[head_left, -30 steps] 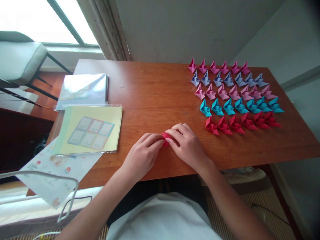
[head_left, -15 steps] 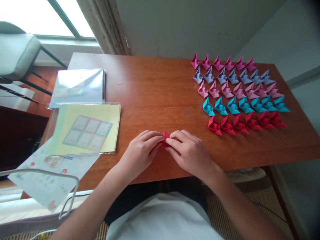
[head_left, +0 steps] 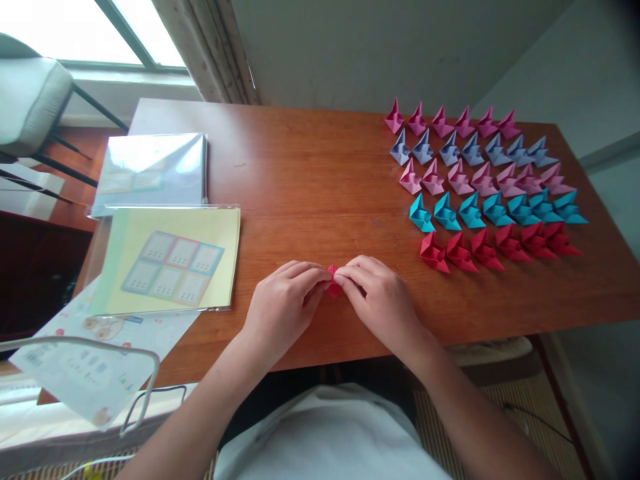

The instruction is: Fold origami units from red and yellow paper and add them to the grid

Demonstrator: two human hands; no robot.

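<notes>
Both my hands meet near the front edge of the wooden table point(head_left: 310, 180). My left hand point(head_left: 283, 307) and my right hand point(head_left: 383, 300) pinch a small piece of red folded paper point(head_left: 333, 280) between their fingertips; most of the paper is hidden by my fingers. To the right, several folded paper shapes stand in rows: magenta point(head_left: 453, 123) at the back, then lilac-blue point(head_left: 470, 150), pink point(head_left: 480, 179), turquoise point(head_left: 495, 210), and red point(head_left: 497, 243) nearest me.
On the left lie a clear plastic sleeve with yellow paper point(head_left: 167, 257), a second shiny sleeve point(head_left: 150, 170) behind it, and a printed sheet point(head_left: 95, 360) hanging over the table's corner. A grey chair point(head_left: 30, 100) stands by the window. A wall runs behind the table.
My hands stay pinched on the red paper, with the fingertips drawn a little closer together. The view has shifted slightly, so the table items sit a bit higher and further right.
</notes>
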